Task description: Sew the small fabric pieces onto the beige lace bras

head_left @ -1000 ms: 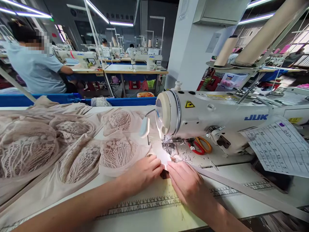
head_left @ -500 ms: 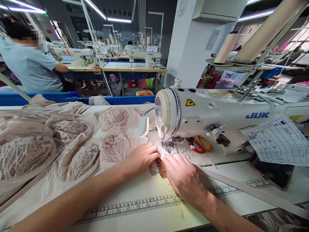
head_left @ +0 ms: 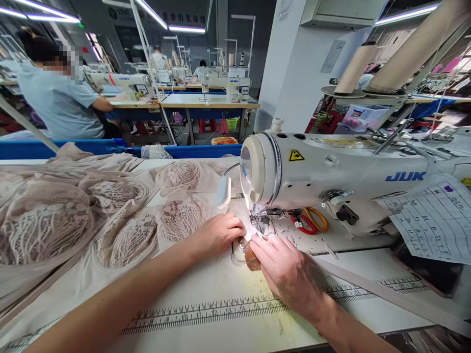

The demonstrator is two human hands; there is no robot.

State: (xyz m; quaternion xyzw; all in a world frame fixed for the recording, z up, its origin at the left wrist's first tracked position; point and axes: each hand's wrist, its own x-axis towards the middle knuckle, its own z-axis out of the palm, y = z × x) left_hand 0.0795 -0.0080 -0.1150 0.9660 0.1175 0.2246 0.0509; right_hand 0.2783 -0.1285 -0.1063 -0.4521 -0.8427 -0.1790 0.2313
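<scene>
My left hand (head_left: 217,234) is closed at the left of the presser foot (head_left: 260,221), its fingertips pinching the edge of the pale beige fabric (head_left: 206,185). Close in front of the needle area, my right hand (head_left: 285,260) has its fingers pressed together on a narrow beige strip (head_left: 371,284), which trails away to the lower right. The exact grip under both sets of fingertips is hidden. A white sewing machine (head_left: 312,166) stands over the work. Between my hands, a brown taped patch (head_left: 252,256) shows on the table. Lace bra cups (head_left: 182,218) lie joined to the fabric at left.
Orange- and red-handled scissors (head_left: 312,220) lie behind my right hand among fabric scraps. A written paper sheet (head_left: 434,220) hangs at right above a dark phone (head_left: 423,269). A printed ruler (head_left: 206,314) crosses the table front. Another person (head_left: 59,98) sits at far left.
The view has shifted slightly, so the scene sits a little further right. Both hands keep nearly the same place by the presser foot.
</scene>
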